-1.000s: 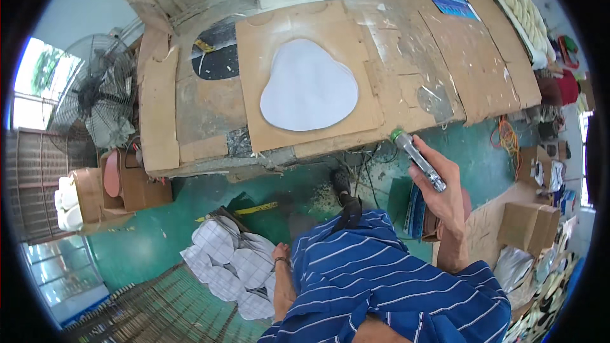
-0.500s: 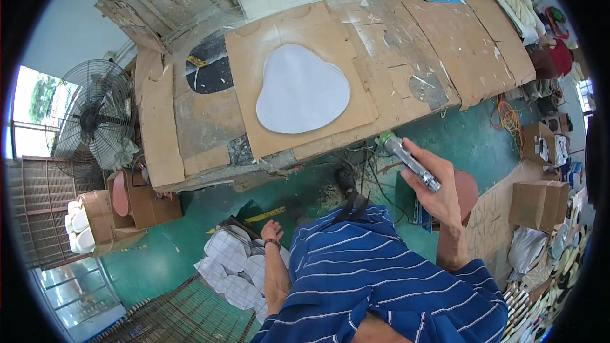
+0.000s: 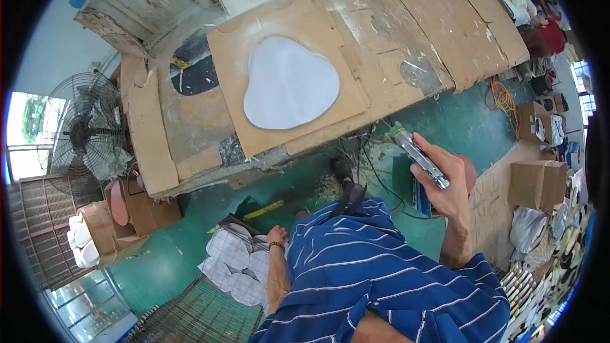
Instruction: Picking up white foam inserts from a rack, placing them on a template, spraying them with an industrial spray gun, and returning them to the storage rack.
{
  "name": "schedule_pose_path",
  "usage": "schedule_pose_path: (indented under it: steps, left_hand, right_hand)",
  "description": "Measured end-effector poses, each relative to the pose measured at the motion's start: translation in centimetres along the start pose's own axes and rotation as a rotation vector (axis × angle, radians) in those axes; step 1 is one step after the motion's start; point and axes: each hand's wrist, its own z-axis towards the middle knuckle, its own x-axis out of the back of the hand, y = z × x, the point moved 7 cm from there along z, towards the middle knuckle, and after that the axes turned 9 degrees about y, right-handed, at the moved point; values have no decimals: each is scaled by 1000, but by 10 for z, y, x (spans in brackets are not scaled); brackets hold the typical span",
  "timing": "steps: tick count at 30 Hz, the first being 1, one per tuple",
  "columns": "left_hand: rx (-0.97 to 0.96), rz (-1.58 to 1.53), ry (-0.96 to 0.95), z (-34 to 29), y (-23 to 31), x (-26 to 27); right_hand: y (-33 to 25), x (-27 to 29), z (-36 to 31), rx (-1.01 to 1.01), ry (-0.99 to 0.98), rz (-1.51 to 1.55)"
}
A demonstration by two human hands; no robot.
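My right hand (image 3: 445, 174) is wrapped round a silver, tube-shaped hand tool (image 3: 422, 160) with a green end; its exact kind is not clear. The green end points up and left, just off the front edge of the workbench (image 3: 406, 103). On the bench, a white rounded, pear-shaped sheet (image 3: 291, 84) lies flat on a brown cardboard panel (image 3: 225, 67). My left hand (image 3: 277, 235) hangs low at my side, apparently holding nothing, its fingers small in view. Beside it is a stack of white rounded pieces with grid lines (image 3: 238, 257).
A large fan (image 3: 82, 127) stands at the left, above an open cardboard box (image 3: 149, 206) with insole-like pieces. Cables (image 3: 381, 184) trail on the green floor under the bench edge. At the right are a closed carton (image 3: 539, 184) and an orange cord (image 3: 502, 98). A person in red (image 3: 551, 38) is far right.
The view has shifted, so the bench sits a little higher and further left. My left hand has drawn in toward my body, its fingers less spread. My right hand keeps hold of the tool.
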Motion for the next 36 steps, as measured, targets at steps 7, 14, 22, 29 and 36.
schedule_pose_path:
  steps: [7,14,22,29,36]
  left_hand:
    - [88,-26,55,-10,9,1]
    - [-24,-141,22,-10,45,-13]
    - [37,-168,102,-8,38,-2]
    - [123,-46,76,4,8,6]
    - [77,-68,32,8,26,-2]
  right_hand:
    - [-4,-7,-21,-105,-260,16]
    - [-31,-55,10,59,-314,139]
    - [-34,-62,55,144,-118,51]
    - [-27,-51,62,131,-27,-52]
    - [-28,-38,45,85,-89,-133]
